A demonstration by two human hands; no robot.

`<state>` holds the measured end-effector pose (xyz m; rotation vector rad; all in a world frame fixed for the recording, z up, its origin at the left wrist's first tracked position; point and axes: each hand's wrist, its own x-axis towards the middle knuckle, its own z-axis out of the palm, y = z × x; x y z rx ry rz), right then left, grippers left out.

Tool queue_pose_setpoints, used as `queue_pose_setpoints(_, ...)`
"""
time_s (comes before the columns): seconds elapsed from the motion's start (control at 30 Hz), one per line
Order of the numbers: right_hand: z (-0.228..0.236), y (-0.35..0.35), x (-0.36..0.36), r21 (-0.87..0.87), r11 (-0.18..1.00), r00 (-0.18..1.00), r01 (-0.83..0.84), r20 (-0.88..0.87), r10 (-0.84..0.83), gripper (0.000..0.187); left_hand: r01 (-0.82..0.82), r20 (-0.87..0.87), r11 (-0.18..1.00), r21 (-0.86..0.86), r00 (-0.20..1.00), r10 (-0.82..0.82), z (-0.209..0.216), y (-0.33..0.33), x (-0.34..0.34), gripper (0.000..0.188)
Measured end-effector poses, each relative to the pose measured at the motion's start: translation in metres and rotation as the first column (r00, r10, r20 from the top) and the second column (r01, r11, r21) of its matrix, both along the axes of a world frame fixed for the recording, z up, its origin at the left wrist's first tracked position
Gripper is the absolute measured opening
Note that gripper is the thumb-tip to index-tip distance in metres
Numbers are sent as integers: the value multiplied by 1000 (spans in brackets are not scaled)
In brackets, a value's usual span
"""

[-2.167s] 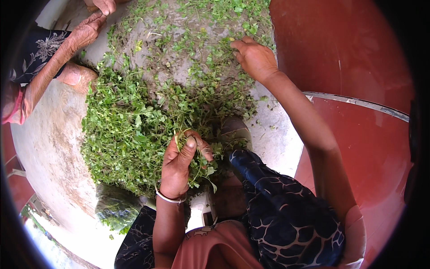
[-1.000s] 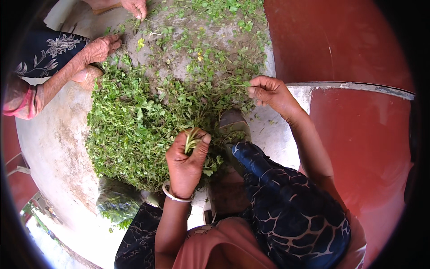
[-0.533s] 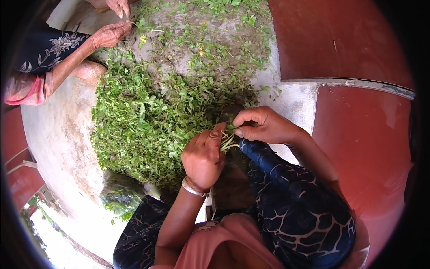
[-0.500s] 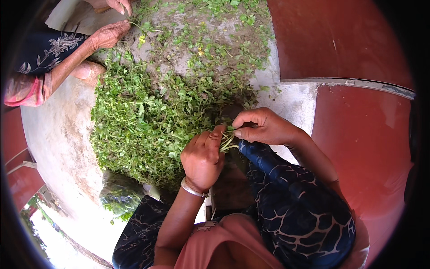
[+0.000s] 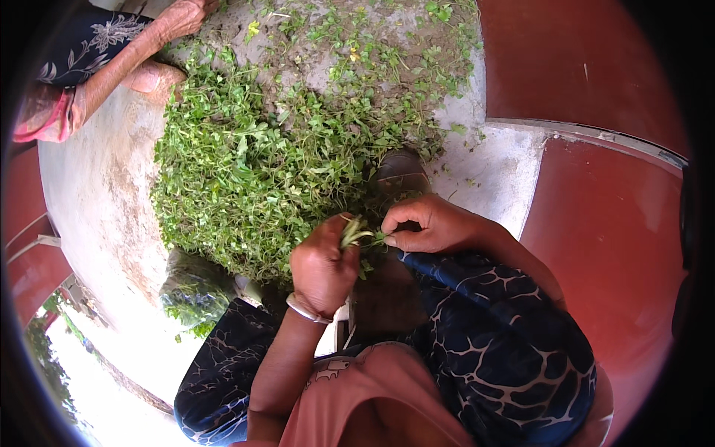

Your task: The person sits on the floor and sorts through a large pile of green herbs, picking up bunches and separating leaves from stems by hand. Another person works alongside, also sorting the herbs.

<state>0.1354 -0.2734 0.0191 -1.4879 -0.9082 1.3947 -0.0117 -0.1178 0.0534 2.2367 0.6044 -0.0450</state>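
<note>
Gripping a small bunch of green stems (image 5: 353, 231), the left hand (image 5: 324, 267) is curled into a fist, the stalk ends poking out above its thumb. Right beside it, the right hand (image 5: 430, 226) pinches a leafy sprig (image 5: 377, 239) between thumb and forefinger, touching the bunch. Just beyond both hands spreads the big heap of greens (image 5: 253, 164) on the concrete slab (image 5: 104, 201). Far off beyond the left hand, another person's arm (image 5: 123, 59) reaches toward the heap's edge.
</note>
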Motion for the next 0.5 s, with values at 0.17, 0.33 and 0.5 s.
queue_pose_setpoints(0.17, -3, 3, -3, -45, 998, 899, -43, 434, 58, 21, -407, -111, 801, -439, 909, 402, 38, 27, -16, 19)
queue_pose_setpoints(0.33, -30, 8, 14, 21, 971, 751, 237, 630, -196, 18, -434, -223, 743, -510, 901, 373, 55, 21, -52, 10)
queue_pose_setpoints(0.5, -29, 27, 7, -67, 990, 634, 122, 773, -26, 17, -398, -249, 634, -663, 916, 315, 39, 2, -62, 8)
